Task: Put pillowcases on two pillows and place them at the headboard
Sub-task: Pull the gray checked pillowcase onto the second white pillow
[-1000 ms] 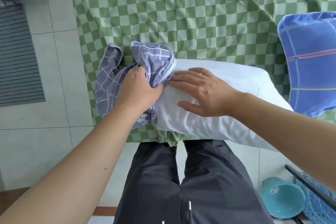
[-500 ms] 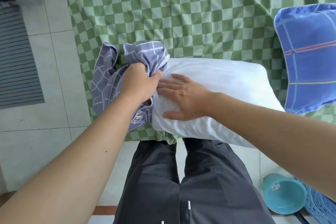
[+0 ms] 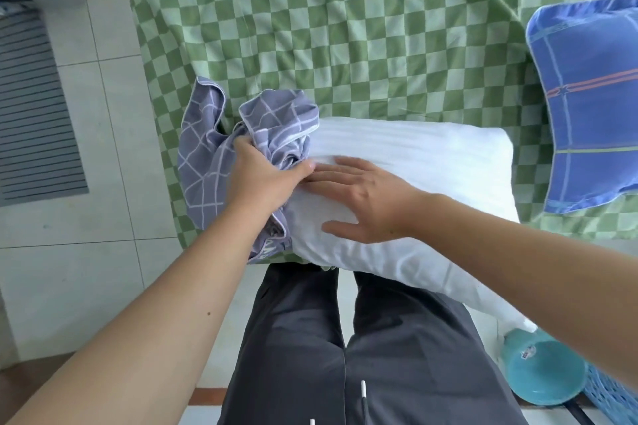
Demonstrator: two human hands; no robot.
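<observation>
A bare white pillow (image 3: 424,162) lies across the near edge of the bed, its right end hanging over the edge. A grey pillowcase with a white grid (image 3: 207,162) is bunched around the pillow's left end. My left hand (image 3: 264,179) grips a fold of that pillowcase. My right hand (image 3: 362,200) lies flat on the pillow, fingers spread, its fingertips touching my left thumb. A second pillow in a blue plaid case (image 3: 593,103) rests on the bed at the far right.
The bed carries a green checked sheet (image 3: 345,28). White floor tiles and a striped grey mat (image 3: 31,107) lie to the left. A teal plastic basin (image 3: 545,369) and a blue basket (image 3: 618,397) stand on the floor at the lower right. My dark trousers fill the bottom centre.
My right hand slid left along the pillow until it met my left hand. The left hand kept its grip on the bunched pillowcase. The view shifted slightly.
</observation>
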